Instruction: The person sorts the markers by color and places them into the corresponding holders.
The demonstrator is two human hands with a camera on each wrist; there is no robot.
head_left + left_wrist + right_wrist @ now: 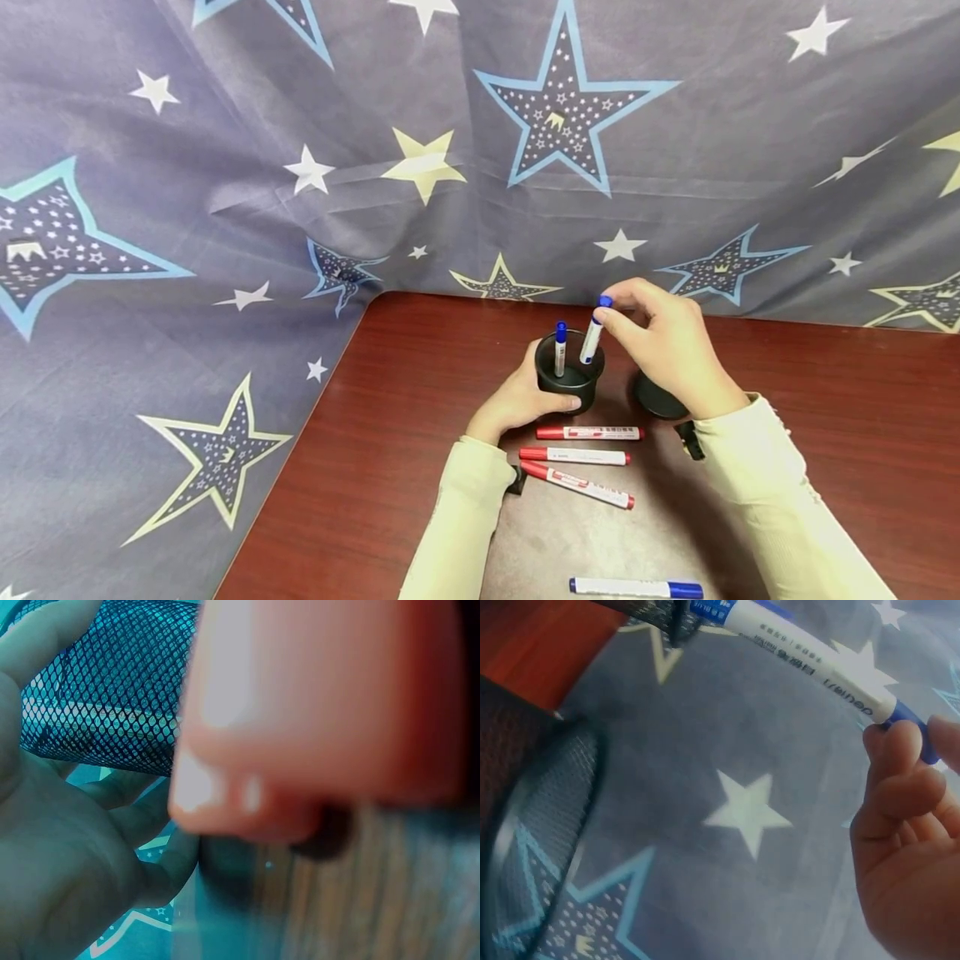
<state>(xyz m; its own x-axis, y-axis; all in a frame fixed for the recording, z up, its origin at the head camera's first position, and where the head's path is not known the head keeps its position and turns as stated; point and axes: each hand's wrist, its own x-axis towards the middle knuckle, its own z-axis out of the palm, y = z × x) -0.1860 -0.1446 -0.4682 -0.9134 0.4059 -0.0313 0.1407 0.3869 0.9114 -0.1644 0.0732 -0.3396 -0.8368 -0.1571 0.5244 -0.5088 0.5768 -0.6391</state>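
My left hand [520, 398] grips a black mesh pen cup [567, 402] from its left side, the thumb across the front; the left wrist view shows the cup's mesh wall [112, 697] against the fingers. One blue-capped marker [560, 350] stands inside, leaning on the wall. Over the cup's right rim, my right hand [663, 337] pinches a second blue-capped marker [592, 337] by its upper end, its lower end within the opening. In the right wrist view this white-barrelled marker [810, 660] slants from thumb and fingertips [900, 746].
Right of the cup, partly under my right hand, is another black mesh cup [658, 398]. Three red markers [588, 433] lie in front on the table [420, 375]. A blue marker [633, 588] lies near the front. Star-patterned cloth [375, 208] hangs behind and left.
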